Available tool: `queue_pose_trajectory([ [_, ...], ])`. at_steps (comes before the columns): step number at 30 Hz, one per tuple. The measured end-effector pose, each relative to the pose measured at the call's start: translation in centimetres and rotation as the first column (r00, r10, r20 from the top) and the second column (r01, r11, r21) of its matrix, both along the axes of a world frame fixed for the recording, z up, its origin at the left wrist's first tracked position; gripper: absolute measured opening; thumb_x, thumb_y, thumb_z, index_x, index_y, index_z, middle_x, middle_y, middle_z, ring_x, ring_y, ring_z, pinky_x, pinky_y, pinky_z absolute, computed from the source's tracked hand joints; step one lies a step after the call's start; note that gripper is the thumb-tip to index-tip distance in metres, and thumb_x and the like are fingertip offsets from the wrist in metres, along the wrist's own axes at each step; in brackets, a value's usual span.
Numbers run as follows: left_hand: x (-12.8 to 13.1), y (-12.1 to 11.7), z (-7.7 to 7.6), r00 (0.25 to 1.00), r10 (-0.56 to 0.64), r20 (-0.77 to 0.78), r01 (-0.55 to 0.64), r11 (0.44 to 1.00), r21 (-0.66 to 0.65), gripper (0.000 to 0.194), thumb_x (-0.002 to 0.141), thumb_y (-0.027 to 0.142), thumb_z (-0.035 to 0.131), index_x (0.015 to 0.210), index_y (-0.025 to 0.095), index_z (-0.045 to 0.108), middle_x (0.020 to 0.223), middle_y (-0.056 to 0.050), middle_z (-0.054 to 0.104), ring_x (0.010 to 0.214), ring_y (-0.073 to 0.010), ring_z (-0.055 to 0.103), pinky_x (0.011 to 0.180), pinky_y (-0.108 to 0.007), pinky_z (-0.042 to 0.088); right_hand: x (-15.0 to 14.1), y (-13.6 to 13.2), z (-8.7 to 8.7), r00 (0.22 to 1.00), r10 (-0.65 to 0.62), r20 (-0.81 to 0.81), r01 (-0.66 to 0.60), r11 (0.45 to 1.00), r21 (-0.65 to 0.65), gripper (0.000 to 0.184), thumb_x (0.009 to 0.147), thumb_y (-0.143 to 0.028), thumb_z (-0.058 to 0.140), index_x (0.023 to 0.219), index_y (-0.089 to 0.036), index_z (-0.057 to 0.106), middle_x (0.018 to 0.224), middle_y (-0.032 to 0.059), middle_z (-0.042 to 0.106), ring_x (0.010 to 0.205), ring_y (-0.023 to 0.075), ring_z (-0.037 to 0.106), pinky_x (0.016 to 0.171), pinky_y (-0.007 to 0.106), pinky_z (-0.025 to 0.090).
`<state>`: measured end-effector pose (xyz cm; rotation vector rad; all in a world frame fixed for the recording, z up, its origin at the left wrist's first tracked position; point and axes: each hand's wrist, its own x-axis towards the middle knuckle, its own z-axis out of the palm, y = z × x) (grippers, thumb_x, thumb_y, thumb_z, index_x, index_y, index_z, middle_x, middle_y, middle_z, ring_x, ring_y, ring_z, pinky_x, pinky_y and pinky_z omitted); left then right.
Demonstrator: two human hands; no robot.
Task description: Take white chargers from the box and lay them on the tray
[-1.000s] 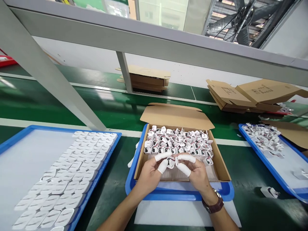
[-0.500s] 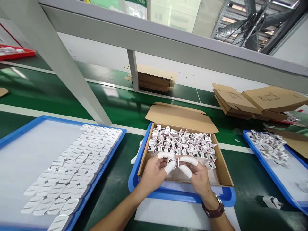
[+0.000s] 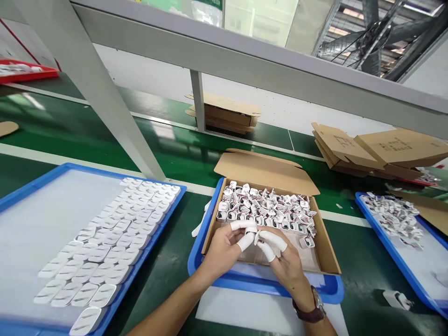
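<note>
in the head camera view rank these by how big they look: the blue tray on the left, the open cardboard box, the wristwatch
1. blue tray on the left, though it sits nearer the camera.
2. open cardboard box.
3. wristwatch.

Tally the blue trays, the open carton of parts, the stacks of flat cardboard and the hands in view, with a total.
Blue trays: 3, left, middle, right
Open carton: 1
Stacks of flat cardboard: 2, far middle, far right
Hands: 2, left hand, right hand
Total: 8
</note>
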<state>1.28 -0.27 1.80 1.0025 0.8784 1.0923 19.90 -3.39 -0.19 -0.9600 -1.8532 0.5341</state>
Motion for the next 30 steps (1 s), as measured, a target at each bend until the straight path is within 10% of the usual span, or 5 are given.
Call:
queue_pose_trajectory([
  [17, 0.3, 0.0, -0.3, 0.985, -0.043, 0.165, 0.061, 0.992, -0.107, 0.057, 0.060, 0.026, 0.095, 0.111, 0.011, 0.073, 0.097, -0.010, 0.081, 0.095, -0.0273, 0.076, 0.096, -0.045, 0.059, 0.5, 0.0, -0.1, 0.966, -0.116, -0.232, 0.057, 0.967, -0.249, 0.026, 0.099, -0.020, 0.059, 0.123, -0.028, 0.065, 0.123, 0.0083, 0.067, 0.114, 0.0234, 0.068, 0.102, 0.042, 0.058],
  [30, 0.5, -0.2, -2.2, 0.998, 0.012, -0.063, 0.001, 0.981, 0.192, 0.038, 0.079, 0.030, 0.083, 0.115, 0.018, 0.077, 0.102, -0.005, 0.075, 0.086, -0.0209, 0.073, 0.084, -0.034, 0.064, 0.4, 0.1, 0.1, 0.991, -0.122, 0.060, 0.118, 0.991, 0.063, 0.047, 0.094, -0.007, 0.058, 0.135, -0.032, 0.056, 0.122, 0.0093, 0.066, 0.112, 0.0255, 0.066, 0.097, 0.046, 0.057],
])
